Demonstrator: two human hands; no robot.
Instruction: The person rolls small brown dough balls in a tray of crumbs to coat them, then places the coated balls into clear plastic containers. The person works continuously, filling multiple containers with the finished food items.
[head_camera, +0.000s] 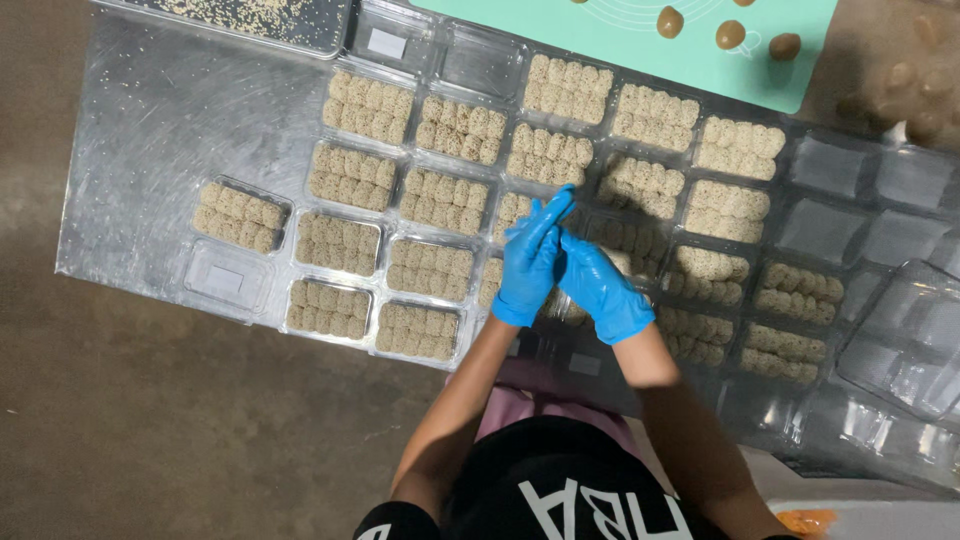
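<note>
Both hands wear blue gloves and meet over the middle of the steel counter (150, 130). The left hand (530, 262) stands with its fingers (553, 210) straight and pressed together, pointing up and away from the body. The right hand (600, 287) lies against it, palm side to palm side; whether anything sits between the two palms cannot be told.

Under and around the hands, clear plastic trays are laid out in rows, most of them filled with small sesame-coated rolls packed side by side in two lines (a filled tray (338, 243) sits to the left, another (727, 210) to the right). The tray directly beneath the hands (515, 210) is also filled, though the gloves hide most of it. Several empty trays (830, 230) lie at the right end of the counter, and one empty tray (225, 280) sits at the left edge.

At the far side lies a mint-green mat (600, 40) with brown dough balls (730, 35) on it, and a flat tray of loose sesame seeds (255, 15) sits at the top left.
</note>
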